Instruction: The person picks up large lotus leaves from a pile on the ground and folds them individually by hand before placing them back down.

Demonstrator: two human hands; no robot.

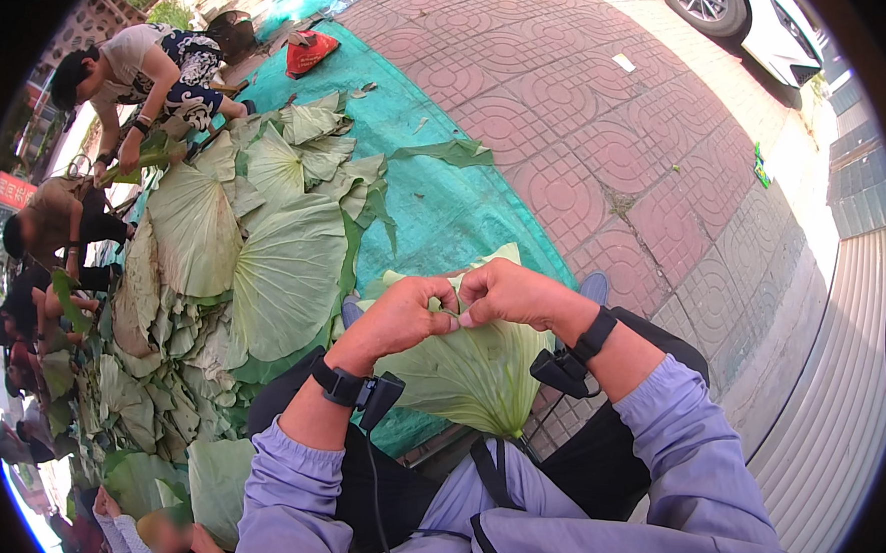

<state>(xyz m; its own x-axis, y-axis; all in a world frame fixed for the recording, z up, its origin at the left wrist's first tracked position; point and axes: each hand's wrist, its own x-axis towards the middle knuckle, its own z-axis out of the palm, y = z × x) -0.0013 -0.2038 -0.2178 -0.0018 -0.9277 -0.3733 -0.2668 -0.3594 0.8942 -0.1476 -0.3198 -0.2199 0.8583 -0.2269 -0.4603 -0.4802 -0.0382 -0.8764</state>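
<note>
Hands, left hand [401, 314] and right hand [507, 292], pinch lotus leaf [473, 373] together.

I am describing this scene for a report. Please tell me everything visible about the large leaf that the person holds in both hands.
The leaf is large, pale green and fan-shaped, with fine ribs running down to a narrow point near the lap. It looks fresh and soft, folded rather than flat. It hangs over the person's knees. The left hand and the right hand pinch its upper edge together.

Lilac sleeves, black wrist straps
</note>
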